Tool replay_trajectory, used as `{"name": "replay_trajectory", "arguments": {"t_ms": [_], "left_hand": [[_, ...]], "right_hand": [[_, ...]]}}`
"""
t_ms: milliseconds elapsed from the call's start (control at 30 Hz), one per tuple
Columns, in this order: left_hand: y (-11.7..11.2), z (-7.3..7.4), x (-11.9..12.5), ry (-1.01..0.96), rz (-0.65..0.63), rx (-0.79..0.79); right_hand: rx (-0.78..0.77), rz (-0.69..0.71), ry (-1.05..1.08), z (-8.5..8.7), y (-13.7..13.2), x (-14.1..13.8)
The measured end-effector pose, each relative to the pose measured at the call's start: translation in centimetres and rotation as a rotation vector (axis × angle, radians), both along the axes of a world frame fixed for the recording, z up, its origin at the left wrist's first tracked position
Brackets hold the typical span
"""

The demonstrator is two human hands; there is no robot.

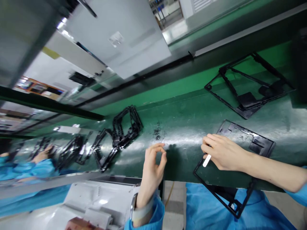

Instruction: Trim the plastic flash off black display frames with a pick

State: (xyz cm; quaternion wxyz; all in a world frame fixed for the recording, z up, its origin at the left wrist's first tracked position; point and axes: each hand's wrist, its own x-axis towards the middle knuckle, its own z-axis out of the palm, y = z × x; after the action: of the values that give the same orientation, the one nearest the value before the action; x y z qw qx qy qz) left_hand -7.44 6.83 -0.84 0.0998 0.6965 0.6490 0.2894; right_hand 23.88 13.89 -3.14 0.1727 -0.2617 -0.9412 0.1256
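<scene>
**Mia:** What is closest to us?

**Ben:** A blue coat [211,207] at the bottom, and a white box [96,198] on the low left. The left hand [153,166] comes up out of a blue sleeve with a pale wrist band [141,211].

**Mia:** What are its fingers doing?

**Ben:** The thumb and first finger touch at the tips and make a little ring. The other fingers curl in loosely. I cannot see anything pinched between them. The hand is up in the air and touches nothing.

**Mia:** And the right hand [223,151]?

**Ben:** Its fingers are closed around a small white stick [207,160]. The end of the stick pokes out under the hand. The hand rests on a flat black frame [261,145].

**Mia:** Where is that frame?

**Ben:** It lies on the green belt [182,127]. Its near corner hangs over the edge, above the blue coat.

**Mia:** What else is on the belt?

**Ben:** A dark smudge [157,131] sits just past the left hand. To the left is a heap of black frames [124,127], all tangled. Far left, another person's hand [43,154] in a blue sleeve reaches at more of them.

**Mia:** And farther away?

**Ben:** A second black frame [249,83] lies on the far side, well apart from the first. Behind the belt there is a big grey panel [120,38] and a bright room.
</scene>
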Motion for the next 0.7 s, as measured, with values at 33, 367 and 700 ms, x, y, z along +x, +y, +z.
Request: {"name": "replay_trajectory", "arguments": {"t_ms": [33,367,700], "left_hand": [[1.2,-0.1,-0.9,0.020,0.033,0.047],[5.6,-1.9,-5.2,0.112,0.151,0.160],[0.1,0.2,2.5,-0.004,-0.007,0.091]], "right_hand": [[-0.003,-0.002,0.010,-0.1,0.0,0.0],[0.013,-0.018,0.084,-1.2,0.0,0.0],[0.045,-0.157,-0.066,0.3,-0.4,-0.6]]}}
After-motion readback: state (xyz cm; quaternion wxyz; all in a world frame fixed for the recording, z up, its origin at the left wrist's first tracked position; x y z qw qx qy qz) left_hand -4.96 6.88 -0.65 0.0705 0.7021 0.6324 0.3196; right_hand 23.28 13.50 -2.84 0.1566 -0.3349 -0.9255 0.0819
